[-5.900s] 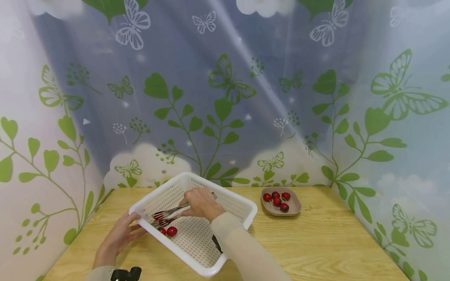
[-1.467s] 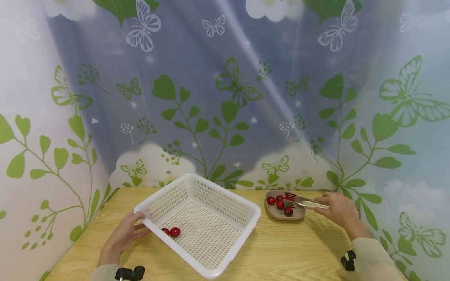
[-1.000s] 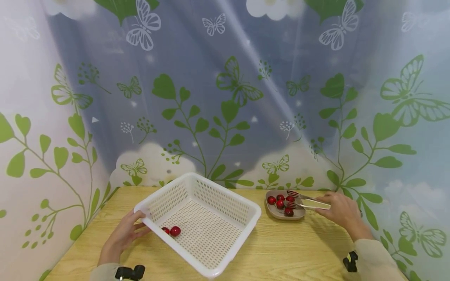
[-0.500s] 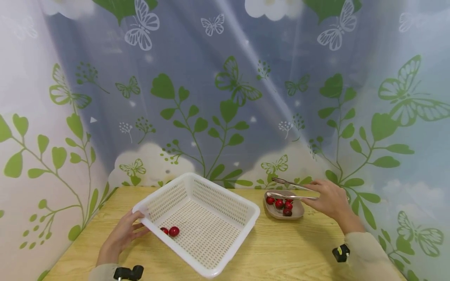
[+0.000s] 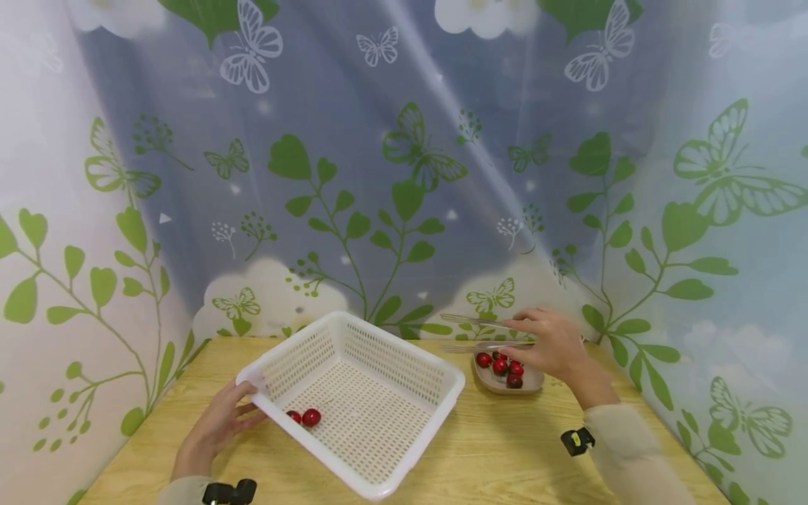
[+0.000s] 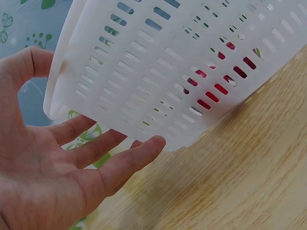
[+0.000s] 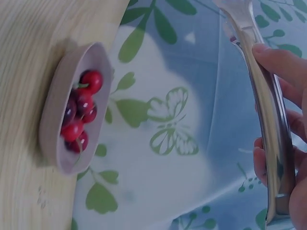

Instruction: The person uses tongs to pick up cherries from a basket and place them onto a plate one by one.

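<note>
My left hand [image 5: 217, 426] holds the left corner of a white perforated plastic basket [image 5: 413, 438], which stands at an angle on the table. In the left wrist view the thumb hooks over the rim while the fingers reach along the outside wall. Two red cherries [image 5: 311, 418] lie in the basket by its front left wall. My right hand [image 5: 549, 344] grips metal tongs [image 7: 268, 129] above a small beige dish [image 5: 535, 384]. The tong arms are spread, with their forked tips pointing left toward the basket and nothing between them. Several cherries [image 7: 73, 128] with stems are piled in the dish.
The light wood table [image 5: 492, 463] ends at a hanging curtain [image 5: 341, 210] printed with leaves and butterflies, right behind dish and basket. The basket's raised right corner stands between the front of the table and the dish.
The tongs were in the basket, then over the dish with their tips around a cherry. Now they are raised, spread apart and shifted left. The left hand and basket stay nearly still.
</note>
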Action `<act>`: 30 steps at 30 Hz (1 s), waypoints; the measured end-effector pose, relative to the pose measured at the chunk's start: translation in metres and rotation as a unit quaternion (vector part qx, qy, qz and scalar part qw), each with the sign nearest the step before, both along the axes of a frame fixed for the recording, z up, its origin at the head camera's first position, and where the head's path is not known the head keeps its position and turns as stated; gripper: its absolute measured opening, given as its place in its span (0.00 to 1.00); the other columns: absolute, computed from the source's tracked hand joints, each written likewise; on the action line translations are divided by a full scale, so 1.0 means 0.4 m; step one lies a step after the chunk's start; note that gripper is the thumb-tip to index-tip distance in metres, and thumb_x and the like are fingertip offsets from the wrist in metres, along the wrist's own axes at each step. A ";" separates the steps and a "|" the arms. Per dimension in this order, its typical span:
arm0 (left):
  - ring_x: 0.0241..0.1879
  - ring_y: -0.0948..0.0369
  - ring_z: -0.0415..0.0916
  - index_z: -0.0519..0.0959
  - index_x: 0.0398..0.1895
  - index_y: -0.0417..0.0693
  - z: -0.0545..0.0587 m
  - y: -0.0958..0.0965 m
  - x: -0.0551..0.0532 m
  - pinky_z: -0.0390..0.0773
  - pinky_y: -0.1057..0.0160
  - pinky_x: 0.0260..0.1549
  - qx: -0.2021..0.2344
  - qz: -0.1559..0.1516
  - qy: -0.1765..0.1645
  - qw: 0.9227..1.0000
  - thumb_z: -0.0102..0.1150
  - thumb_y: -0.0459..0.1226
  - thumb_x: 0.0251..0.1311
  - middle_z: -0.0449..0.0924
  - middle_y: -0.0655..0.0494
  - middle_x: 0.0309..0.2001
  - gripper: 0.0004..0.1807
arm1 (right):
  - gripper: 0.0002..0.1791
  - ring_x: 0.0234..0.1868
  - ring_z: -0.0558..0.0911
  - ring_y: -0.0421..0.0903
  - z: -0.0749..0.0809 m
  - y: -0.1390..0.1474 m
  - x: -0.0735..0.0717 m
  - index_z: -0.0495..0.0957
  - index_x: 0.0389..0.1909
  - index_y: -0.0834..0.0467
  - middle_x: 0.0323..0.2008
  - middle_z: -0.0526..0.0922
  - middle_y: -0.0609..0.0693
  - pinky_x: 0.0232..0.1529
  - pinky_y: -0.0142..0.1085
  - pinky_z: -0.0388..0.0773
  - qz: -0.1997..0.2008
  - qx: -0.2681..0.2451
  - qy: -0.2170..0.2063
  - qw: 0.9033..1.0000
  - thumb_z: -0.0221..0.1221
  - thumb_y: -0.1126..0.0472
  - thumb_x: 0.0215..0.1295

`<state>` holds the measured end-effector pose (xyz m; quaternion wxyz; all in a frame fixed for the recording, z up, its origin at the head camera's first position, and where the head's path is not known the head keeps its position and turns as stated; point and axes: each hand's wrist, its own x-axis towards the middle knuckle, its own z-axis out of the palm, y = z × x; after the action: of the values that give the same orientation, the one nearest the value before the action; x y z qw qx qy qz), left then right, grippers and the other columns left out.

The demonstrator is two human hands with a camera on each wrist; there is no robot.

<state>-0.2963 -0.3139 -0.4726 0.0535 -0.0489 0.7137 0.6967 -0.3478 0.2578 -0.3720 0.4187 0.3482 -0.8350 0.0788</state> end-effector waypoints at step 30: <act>0.53 0.55 0.75 0.56 0.77 0.42 -0.005 -0.002 -0.003 0.85 0.59 0.53 0.003 0.004 -0.006 1.000 0.46 0.42 0.74 0.68 0.43 0.64 0.32 | 0.24 0.36 0.82 0.45 0.042 -0.276 -0.004 0.91 0.47 0.48 0.41 0.88 0.46 0.28 0.33 0.78 0.044 0.018 -0.075 0.996 0.79 0.46 0.47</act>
<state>-0.2974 -0.3147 -0.4745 0.0554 -0.0560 0.7111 0.6987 -0.3493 0.1474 -0.3551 0.3447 0.3853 -0.8491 0.1083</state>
